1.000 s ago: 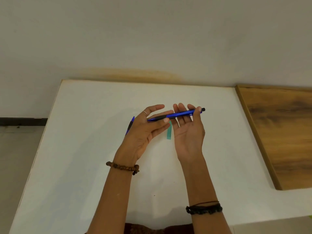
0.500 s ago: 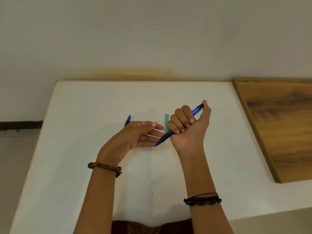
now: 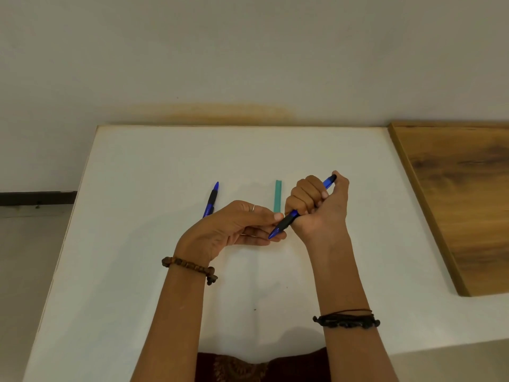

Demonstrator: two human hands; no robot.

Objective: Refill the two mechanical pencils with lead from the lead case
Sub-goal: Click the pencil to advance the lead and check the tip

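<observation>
A single head-worn camera looks forward and down, close over the white table [image 3: 137, 244] against the wall [image 3: 248, 51].

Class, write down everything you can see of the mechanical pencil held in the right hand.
The held mechanical pencil has a glossy blue plastic-looking barrel, a black grip section and a blue cone tip. It slants above the white table, tip down-left, black cap end up-right. The right hand fists around its middle, thumb at the cap. The left hand fingertips meet it near the tip. No lead is visible.
</observation>
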